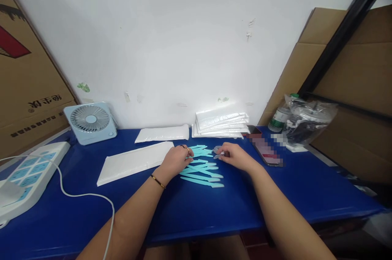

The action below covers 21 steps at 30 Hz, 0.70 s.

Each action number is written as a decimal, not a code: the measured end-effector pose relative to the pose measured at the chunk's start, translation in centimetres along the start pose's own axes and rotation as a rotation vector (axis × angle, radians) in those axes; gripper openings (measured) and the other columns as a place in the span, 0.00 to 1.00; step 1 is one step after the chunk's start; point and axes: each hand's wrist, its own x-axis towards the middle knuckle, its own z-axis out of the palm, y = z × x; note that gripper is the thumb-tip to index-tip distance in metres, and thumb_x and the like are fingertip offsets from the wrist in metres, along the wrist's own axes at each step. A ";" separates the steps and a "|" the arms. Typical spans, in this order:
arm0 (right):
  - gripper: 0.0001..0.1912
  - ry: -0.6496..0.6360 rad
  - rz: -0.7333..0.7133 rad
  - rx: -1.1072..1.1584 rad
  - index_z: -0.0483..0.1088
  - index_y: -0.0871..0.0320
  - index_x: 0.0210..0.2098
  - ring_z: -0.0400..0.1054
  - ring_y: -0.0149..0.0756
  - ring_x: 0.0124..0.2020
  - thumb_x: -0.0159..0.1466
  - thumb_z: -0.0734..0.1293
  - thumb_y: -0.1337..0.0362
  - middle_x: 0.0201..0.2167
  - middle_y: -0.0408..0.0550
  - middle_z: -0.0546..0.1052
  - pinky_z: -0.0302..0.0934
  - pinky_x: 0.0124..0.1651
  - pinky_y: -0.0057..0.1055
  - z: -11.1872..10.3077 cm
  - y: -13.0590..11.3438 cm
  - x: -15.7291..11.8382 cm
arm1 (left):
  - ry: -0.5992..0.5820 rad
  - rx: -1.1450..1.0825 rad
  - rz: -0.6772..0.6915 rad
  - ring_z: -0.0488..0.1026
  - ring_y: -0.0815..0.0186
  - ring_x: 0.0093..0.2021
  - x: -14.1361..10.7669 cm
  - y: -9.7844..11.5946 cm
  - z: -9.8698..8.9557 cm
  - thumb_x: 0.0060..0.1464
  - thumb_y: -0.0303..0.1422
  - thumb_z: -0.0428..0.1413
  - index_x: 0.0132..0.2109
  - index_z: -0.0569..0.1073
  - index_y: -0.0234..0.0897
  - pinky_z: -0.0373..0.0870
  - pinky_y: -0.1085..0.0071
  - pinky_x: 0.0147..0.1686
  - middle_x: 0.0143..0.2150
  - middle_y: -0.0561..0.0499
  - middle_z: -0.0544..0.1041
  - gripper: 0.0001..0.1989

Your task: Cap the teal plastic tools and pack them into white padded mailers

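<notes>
Several thin turquoise sticks with pale tips [200, 178] lie loosely side by side on the blue table. My left hand [179, 158] is closed at the left ends of the upper turquoise sticks [199, 151], its fingertips pressed on them. To their right, my right hand [234, 155] pinches small translucent pieces [217, 151], which are partly hidden by its fingers. A long white padded packet [131, 164] lies left of my left hand, its right end behind that hand.
A white packet [162, 133] and a stack of packets [219, 123] lie by the wall. At left are a fan [91, 123], a power strip [33, 174] and a white cable. A phone [266, 151], a bottle [278, 119] and a plastic-wrapped item [309, 121] stand or lie right.
</notes>
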 end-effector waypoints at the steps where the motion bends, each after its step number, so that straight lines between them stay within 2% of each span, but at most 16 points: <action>1: 0.06 -0.005 -0.009 -0.076 0.74 0.57 0.33 0.64 0.31 0.28 0.55 0.67 0.66 0.32 0.46 0.72 0.57 0.32 0.27 0.1 0.3 0.1 | 0.000 0.035 -0.015 0.72 0.64 0.38 0.1 -0.2 0.1 0.54 0.35 0.54 0.38 0.75 0.40 0.63 0.71 0.36 0.38 0.50 0.75 0.08; 5: 0.02 -0.019 0.005 -0.217 0.72 0.58 0.26 0.62 0.29 0.26 0.53 0.66 0.69 0.30 0.45 0.70 0.53 0.29 0.26 0.6 0.5 0.3 | -0.041 0.082 -0.047 0.72 0.64 0.36 0.3 -0.3 0.3 0.53 0.33 0.54 0.32 0.75 0.39 0.63 0.70 0.36 0.35 0.50 0.75 0.06; 12: 0.06 -0.071 -0.004 0.073 0.70 0.58 0.32 0.62 0.29 0.24 0.60 0.62 0.64 0.25 0.42 0.71 0.54 0.29 0.25 0.5 -0.7 -0.1 | 0.014 0.018 -0.058 0.72 0.64 0.37 0.3 0.2 0.1 0.55 0.33 0.52 0.33 0.75 0.38 0.64 0.70 0.38 0.37 0.49 0.76 0.08; 21: 0.07 -0.068 -0.035 0.150 0.72 0.58 0.32 0.63 0.30 0.26 0.60 0.63 0.62 0.27 0.43 0.74 0.56 0.30 0.25 0.7 -1.7 -0.1 | 0.035 0.023 -0.046 0.71 0.63 0.39 0.2 0.9 0.1 0.55 0.34 0.52 0.34 0.75 0.37 0.64 0.69 0.39 0.37 0.48 0.76 0.08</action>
